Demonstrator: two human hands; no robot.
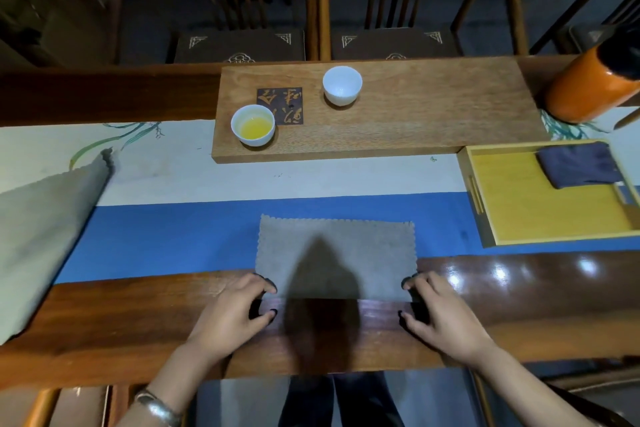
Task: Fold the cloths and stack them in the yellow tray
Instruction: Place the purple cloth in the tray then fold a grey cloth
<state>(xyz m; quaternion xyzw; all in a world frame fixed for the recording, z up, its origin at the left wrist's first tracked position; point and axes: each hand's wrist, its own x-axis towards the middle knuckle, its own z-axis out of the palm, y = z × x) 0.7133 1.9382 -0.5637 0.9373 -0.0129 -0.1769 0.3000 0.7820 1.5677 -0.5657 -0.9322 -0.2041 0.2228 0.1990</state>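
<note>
Inside the yellow tray (pixel 540 211), one folded dark blue cloth (pixel 576 165).

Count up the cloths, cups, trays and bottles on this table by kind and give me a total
Cloths: 3 (grey cloth at the hands, large grey cloth at left, dark blue folded cloth in the tray)
Cups: 2 (white cup, cup with yellow liquid)
Trays: 2 (yellow tray, wooden tea board)
Bottles: 1 (orange bottle)
Total: 8

Grey-brown cloth (pixel 336 253); yellow tray (pixel 540 215) holding navy cloth (pixel 578 168); blue-and-cream runner (pixel 194 232); orange flask (pixel 588 87).
</note>
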